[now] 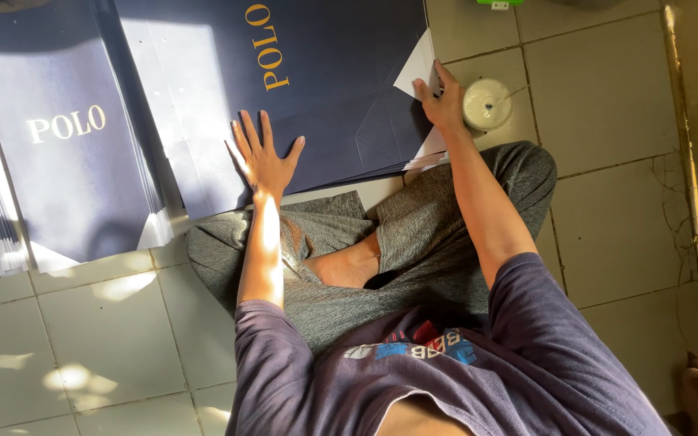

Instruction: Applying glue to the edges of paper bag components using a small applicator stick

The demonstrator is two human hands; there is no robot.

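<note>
A large flat navy paper bag sheet (300, 89) with gold lettering lies on the tiled floor in front of my crossed legs. My left hand (264, 157) presses flat on its near edge with fingers spread. My right hand (442, 101) rests at the sheet's right corner, fingers pinching a white folded flap (418, 69). Just right of that hand sits a small round white container (486, 103).
A stack of similar navy sheets (66, 153) with pale lettering lies to the left, with more stacked edges at the far left. The white tiled floor (607, 105) extends right to a worn wall base (692, 186). A green object (494, 4) shows at the top edge.
</note>
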